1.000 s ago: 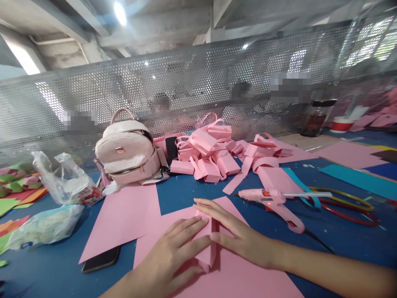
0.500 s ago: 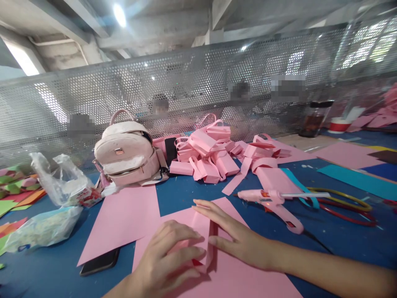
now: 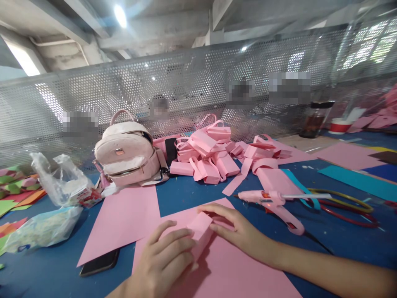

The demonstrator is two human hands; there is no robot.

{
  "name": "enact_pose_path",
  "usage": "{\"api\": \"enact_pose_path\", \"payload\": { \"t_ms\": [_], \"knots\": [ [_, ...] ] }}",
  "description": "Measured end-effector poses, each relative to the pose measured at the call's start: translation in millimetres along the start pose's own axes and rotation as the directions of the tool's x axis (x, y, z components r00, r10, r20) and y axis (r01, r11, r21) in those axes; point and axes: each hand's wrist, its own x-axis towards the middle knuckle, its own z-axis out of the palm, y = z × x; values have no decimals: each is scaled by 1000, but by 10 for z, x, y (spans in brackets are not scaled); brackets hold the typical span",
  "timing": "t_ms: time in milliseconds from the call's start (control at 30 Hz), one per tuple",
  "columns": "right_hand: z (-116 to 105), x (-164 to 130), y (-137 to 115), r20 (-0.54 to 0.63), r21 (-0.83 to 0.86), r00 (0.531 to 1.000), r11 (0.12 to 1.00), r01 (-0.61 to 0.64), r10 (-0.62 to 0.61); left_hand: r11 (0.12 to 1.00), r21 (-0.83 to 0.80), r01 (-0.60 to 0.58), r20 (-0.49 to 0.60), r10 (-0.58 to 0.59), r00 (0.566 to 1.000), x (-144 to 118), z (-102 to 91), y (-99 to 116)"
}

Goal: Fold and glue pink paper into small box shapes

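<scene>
A small folded pink paper box (image 3: 202, 235) stands tilted between my hands, over a large pink paper sheet (image 3: 245, 275). My left hand (image 3: 166, 258) curls round its near left side, with the thumb side partly hidden and the index finger raised. At the far right end, my right hand (image 3: 237, 231) grips it between thumb and fingers. To the right of that hand lies a pink glue gun (image 3: 279, 205) with a clear glue stick in its back.
Behind are a pale pink backpack (image 3: 127, 153) and a pile of pink paper bags (image 3: 207, 153) against a perforated metal screen (image 3: 192, 74). A phone (image 3: 101, 261) lies partly under another pink sheet (image 3: 124, 219). Plastic bags (image 3: 46, 227) are left; yellow and red rings (image 3: 347, 207) right.
The paper box has tilted and turned, its far end swinging right. My left fingers have shifted and the index has lifted; my right fingers have bent more closely round the far end.
</scene>
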Motion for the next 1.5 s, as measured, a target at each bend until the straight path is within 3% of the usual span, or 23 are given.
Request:
{"api": "enact_pose_path", "payload": {
  "t_ms": [167, 433, 567, 667, 900, 1100, 1300, 1500],
  "knots": [
    [-12, 11, -33, 5, 54, 1000, 998, -19, 18, 997, 23, 79, -24, -78, 997, -22, 30, -46],
    [-34, 18, -31, 21, -31, 998, 998, 57, -56, 966, 202, -159, 204, 117, 972, -143, 21, -106],
    [-22, 9, -56, 100, -36, 988, 992, 124, -120, 964, 201, -172, 214, 128, 968, -250, 40, -104],
    [-21, -3, -65, 99, -50, 991, 994, 98, -93, 973, 161, -163, 235, 123, 964, -262, 33, -127],
    [-37, -12, -105, 105, 53, 994, 998, -20, 14, 997, -12, -78, 151, 79, 985, -271, 28, -215],
    [-39, -27, -236, 251, -34, 967, 998, 62, -52, 990, -136, 36, 78, -26, 997, -254, -7, -226],
    [-49, -19, -249, 376, -19, 920, 992, 126, -110, 985, -152, 84, 57, -76, 995, -279, 10, -222],
    [-47, -34, -175, 371, -103, 926, 989, 110, -64, 983, -165, 84, 72, -73, 995, -310, 31, -235]
  ]
}}
